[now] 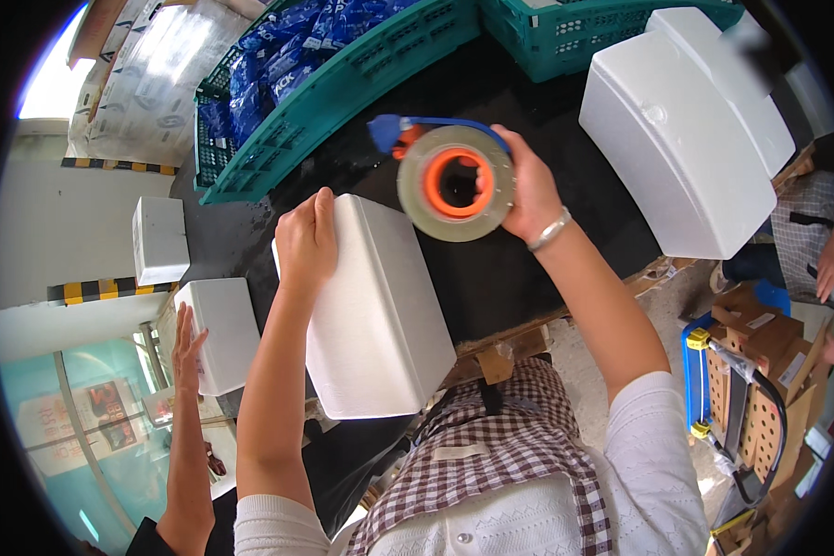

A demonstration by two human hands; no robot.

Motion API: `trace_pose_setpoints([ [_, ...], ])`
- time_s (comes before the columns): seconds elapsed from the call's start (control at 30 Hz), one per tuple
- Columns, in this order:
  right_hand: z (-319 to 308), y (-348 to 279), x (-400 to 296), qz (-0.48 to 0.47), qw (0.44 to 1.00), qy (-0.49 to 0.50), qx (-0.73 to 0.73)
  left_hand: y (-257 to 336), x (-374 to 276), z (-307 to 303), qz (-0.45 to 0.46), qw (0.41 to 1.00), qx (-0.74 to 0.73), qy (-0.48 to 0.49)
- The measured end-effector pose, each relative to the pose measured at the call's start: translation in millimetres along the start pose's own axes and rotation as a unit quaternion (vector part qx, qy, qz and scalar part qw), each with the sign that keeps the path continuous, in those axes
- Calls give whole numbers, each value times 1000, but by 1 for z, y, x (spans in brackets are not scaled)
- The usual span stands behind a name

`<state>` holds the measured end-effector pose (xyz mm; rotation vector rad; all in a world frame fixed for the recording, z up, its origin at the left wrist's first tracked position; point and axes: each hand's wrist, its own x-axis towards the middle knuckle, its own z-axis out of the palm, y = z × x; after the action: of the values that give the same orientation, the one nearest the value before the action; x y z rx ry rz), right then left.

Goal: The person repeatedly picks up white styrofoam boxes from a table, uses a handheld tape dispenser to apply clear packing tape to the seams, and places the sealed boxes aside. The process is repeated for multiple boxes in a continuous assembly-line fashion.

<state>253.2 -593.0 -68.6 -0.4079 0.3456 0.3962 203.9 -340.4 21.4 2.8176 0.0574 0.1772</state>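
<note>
My left hand (307,243) rests on the upper left edge of a white foam box (382,313) on the black work surface, its fingers over the far side. In my right hand (525,184) is a tape dispenser with a blue handle and orange hub (456,184), holding a large roll of clear tape; some fingertips show through the hub. The dispenser is just right of the box's upper end, its blue and orange head pointing left. Whether any tape runs from it to the box I cannot tell.
Green plastic crates (361,76) with blue printed packs (292,66) stand along the far side. More white foam boxes (674,132) are at the right. At the left, a co-worker's hand (189,347) touches another foam box (229,333). A cart with cardboard (750,389) stands lower right.
</note>
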Motion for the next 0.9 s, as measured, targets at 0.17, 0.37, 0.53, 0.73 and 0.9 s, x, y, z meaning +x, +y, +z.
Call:
trace_pose_setpoints([
  [0.17, 22, 22, -7, 69, 991, -15, -109, -3, -6, 7, 118, 980, -134, 81],
  [0.37, 9, 24, -39, 131, 988, 7, -85, 8, -10, -5, 106, 988, -111, -8],
  [0.53, 4, 23, -24, 149, 987, 7, -63, -1, -8, 4, 143, 982, -111, 49],
  [0.73, 1, 26, -19, 148, 983, -12, -106, -3, -6, 5, 156, 982, -88, 58],
  [0.9, -1, 27, -21, 140, 987, -19, -73, -2, -8, 5, 142, 985, -83, 57],
])
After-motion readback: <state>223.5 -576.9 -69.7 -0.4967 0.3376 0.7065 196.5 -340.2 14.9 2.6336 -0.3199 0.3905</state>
